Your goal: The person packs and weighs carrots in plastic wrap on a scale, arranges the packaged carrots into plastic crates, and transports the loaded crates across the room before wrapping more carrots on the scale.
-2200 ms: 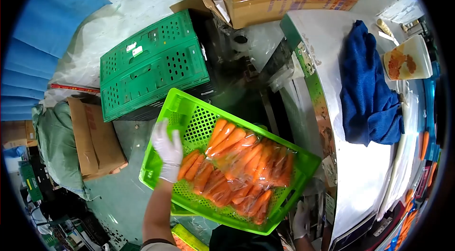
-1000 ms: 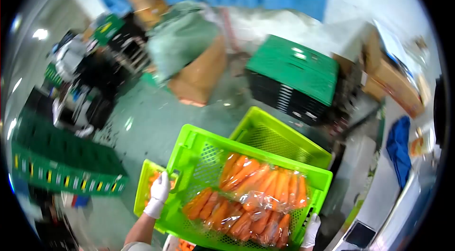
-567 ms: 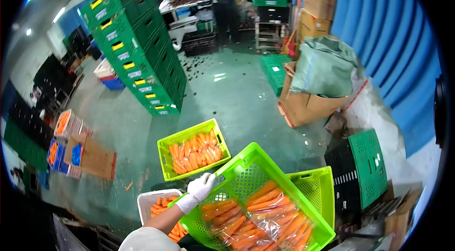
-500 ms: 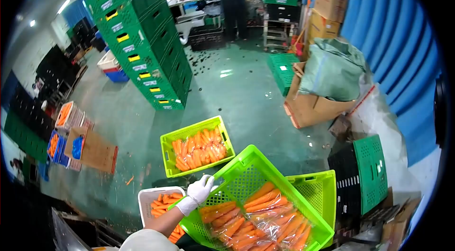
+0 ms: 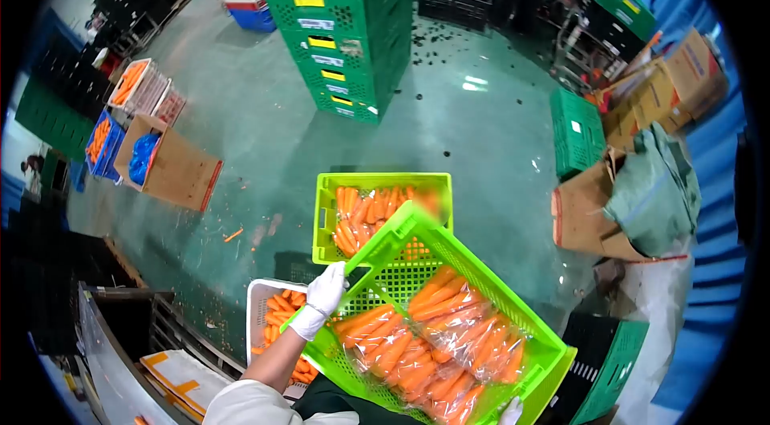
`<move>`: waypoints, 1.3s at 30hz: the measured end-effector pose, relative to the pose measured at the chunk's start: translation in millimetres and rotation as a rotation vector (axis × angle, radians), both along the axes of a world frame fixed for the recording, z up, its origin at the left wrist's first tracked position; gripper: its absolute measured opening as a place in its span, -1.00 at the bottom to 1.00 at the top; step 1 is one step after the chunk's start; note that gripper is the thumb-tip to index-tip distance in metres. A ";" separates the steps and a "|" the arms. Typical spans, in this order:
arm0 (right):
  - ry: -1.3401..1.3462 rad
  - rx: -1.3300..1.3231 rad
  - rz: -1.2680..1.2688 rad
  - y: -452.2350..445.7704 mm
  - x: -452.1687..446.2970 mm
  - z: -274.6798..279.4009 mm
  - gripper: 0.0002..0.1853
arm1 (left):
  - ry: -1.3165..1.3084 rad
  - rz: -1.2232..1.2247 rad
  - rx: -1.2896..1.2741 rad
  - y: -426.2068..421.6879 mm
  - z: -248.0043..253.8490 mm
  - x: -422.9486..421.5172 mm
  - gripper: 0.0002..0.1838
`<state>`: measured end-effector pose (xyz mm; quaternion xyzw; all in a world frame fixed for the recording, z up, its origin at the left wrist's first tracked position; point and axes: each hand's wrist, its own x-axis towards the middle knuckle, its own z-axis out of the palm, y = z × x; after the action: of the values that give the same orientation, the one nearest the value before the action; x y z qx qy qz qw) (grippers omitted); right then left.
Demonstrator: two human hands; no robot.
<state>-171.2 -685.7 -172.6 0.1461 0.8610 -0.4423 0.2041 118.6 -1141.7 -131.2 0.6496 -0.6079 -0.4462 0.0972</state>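
My left hand [image 5: 327,290], in a white glove, is closed around the left rim of a bright green plastic crate [image 5: 497,297]. Clear bags of carrots [image 5: 449,337] lie inside, and the crate is held tilted in front of my body. At its lower right edge only the white-gloved fingers of my right hand [image 5: 511,411] show, gripping the rim. Just beyond, on the floor, stands a second yellow-green crate [image 5: 322,220] with bagged carrots [image 5: 369,212], partly covered by the held crate's corner. Beside my left forearm is a white basket [image 5: 255,305] of loose carrots [image 5: 279,313].
A tall stack of dark green crates [image 5: 337,48] rises ahead. Left are a cardboard box [image 5: 178,172] and baskets of carrots [image 5: 128,84]. At right, a green sack [image 5: 654,192] rests on cardboard beside a green crate [image 5: 577,136]. Another yellow-green crate [image 5: 553,389] shows beneath mine.
My view has turned right and downward. The held crate now overlaps the floor crate's near right corner, and my right hand's fingers have come into sight.
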 end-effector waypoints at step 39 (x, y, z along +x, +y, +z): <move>-0.181 0.529 1.099 -378.3 -193.2 -182.7 -0.66 | -0.006 0.896 0.366 -0.2 -235.1 106.8 -0.36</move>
<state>-364.5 -1064.0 -355.3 -0.2363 0.8703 -0.0296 0.4311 225.4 -1141.9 -366.3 0.8551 -0.1798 -0.4584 0.1623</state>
